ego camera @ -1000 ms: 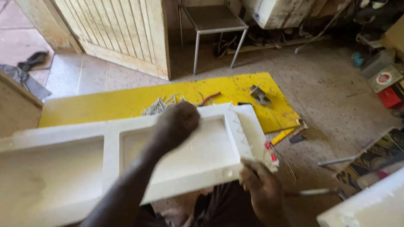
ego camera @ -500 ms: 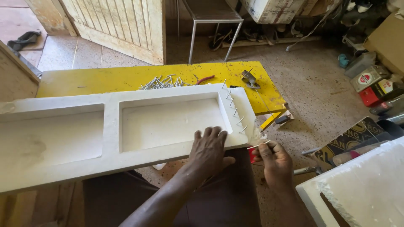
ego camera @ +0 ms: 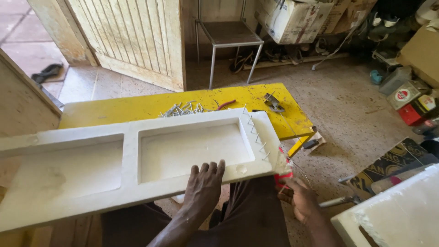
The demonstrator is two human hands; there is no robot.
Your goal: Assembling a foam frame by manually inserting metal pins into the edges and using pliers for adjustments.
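A long white moulded panel (ego camera: 132, 151) with two shallow rectangular recesses lies across my lap. Small metal nails (ego camera: 256, 132) stick up in a row along its right end. My left hand (ego camera: 204, 190) rests flat on the panel's near rim, fingers spread. My right hand (ego camera: 302, 201) is lower, off the panel's right corner, closed on a thin wire (ego camera: 297, 167) that runs up toward the nails, beside a small red object (ego camera: 281, 176). I cannot tell whether the hand also grips the red object.
A yellow board (ego camera: 151, 107) behind the panel carries a heap of nails (ego camera: 180, 110), red-handled pliers (ego camera: 226, 104) and a metal tool (ego camera: 273, 103). A metal stool (ego camera: 228, 36) and wooden door (ego camera: 132, 36) stand beyond. Another white slab (ego camera: 393, 215) sits at lower right; boxes line the right wall.
My left hand came off the panel's middle and settled flat on its near rim. My right hand dropped lower, below the right corner. The view shifted down slightly.
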